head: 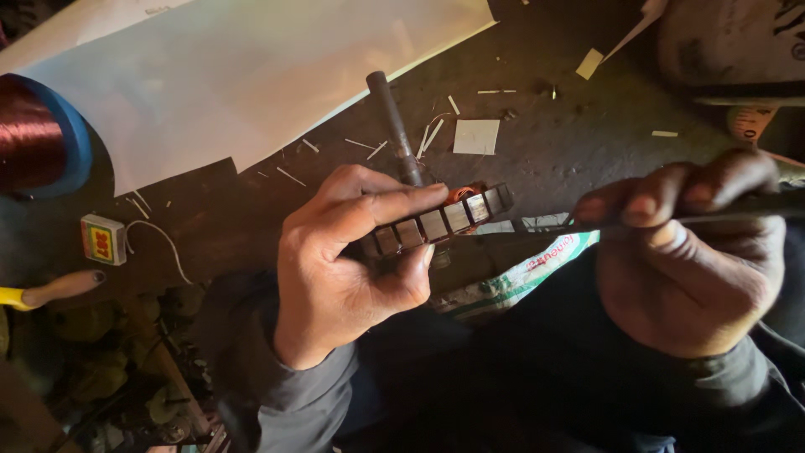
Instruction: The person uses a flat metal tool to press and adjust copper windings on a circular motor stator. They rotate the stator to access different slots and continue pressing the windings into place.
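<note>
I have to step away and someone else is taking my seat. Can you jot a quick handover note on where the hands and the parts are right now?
Left hand: gripping the slotted motor armature by its core, dark shaft pointing away over the floor.
Right hand: pinching a thin dark rod-like tool, its tip aimed at the armature's end.
Nearby: white sheet, copper wire spool, cut paper slips.
Done/left: copper shows at the far end; visible slots look bare.

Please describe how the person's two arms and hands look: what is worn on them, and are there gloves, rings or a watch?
Both hands are bare: the left hand and the right hand wear no gloves, and no ring or watch shows. Each arm has a long grey sleeve reaching to the wrist, plain, with soft folds at the cuff. The right sleeve looks darker in the shadow.
</note>
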